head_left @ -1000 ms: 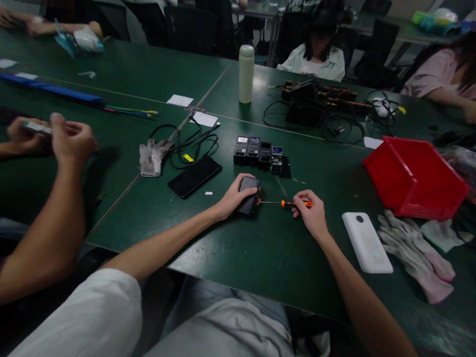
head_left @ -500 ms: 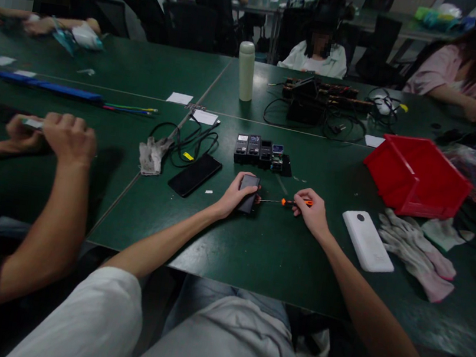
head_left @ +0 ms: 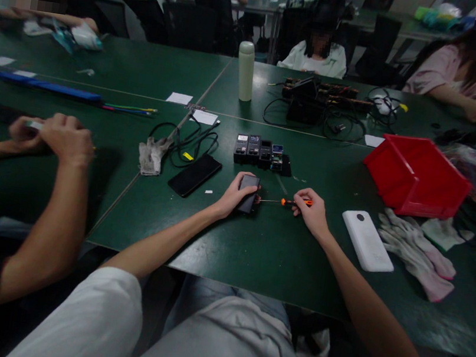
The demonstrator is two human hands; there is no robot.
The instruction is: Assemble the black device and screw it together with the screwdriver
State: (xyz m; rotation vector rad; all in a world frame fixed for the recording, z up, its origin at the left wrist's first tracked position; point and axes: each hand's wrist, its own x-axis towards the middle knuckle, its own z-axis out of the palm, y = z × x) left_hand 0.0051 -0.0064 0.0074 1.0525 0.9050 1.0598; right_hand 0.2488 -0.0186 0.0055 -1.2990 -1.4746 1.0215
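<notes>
My left hand is closed round a small dark box-shaped device, its thumb lying across the top face. My right hand grips the orange-and-black handle of a screwdriver. The thin shaft points left, and its tip meets the right side of the device; the exact contact point is too small to make out. Just beyond my hands stand several small black modules in a row, with an exposed circuit board at the right end.
Left of my hands lie a black phone, a cable and a grey glove. To the right are a white power bank, gloves and a red bin. A bottle stands beyond. A co-worker's hands work at far left.
My hands, the device and the screwdriver look almost unmoved. The co-worker's hands at left have shifted slightly, and so have the arms of the person at the far left.
</notes>
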